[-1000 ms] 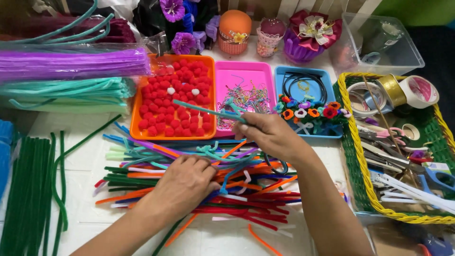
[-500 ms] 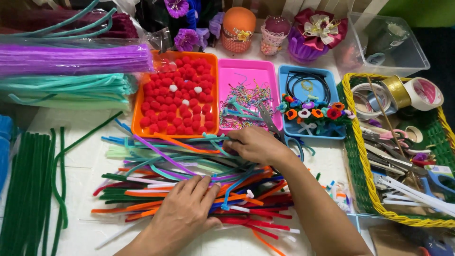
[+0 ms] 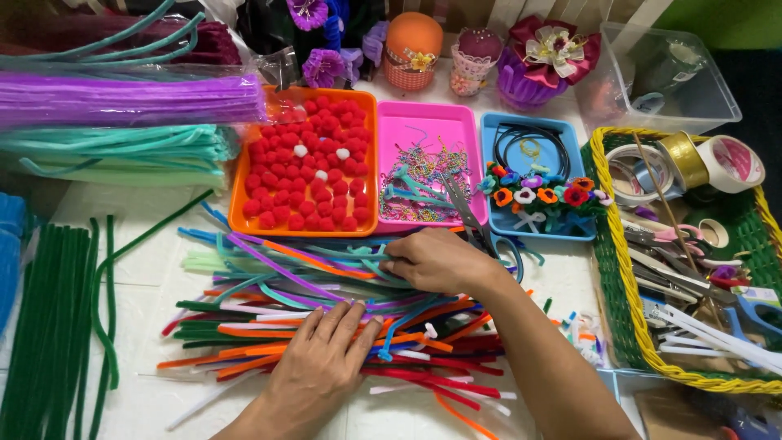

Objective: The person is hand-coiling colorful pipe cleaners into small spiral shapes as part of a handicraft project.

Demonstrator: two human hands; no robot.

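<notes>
- My left hand lies flat, fingers spread, on the near side of the loose heap of fuzzy multicoloured pipe cleaners on the white counter; it has kept pressing there through the last second.
- My right hand has come down: a second ago it was lifted over the heap, pinching a teal stem in the air, and now it rests on the heap's far edge, fingertips closed together on teal strands at the pile's top. I judge the sorting has gone from lifting one stem out to picking among them again.
- To the left, a bundle of dark green pipe cleaners lies straight along the counter.
- To the right, the green and yellow woven basket holds tape rolls, scissors and white sticks.
- Beyond the heap, the orange plastic tray is full of red pompoms, with a few white ones.
- Beside it, the pink plastic tray holds small metal hooks and a few teal stems.
- Next, the blue plastic tray holds black wire loops and small made-up flowers.
- Farthest, a clear plastic box stands at the back right; its contents I cannot make out.
</notes>
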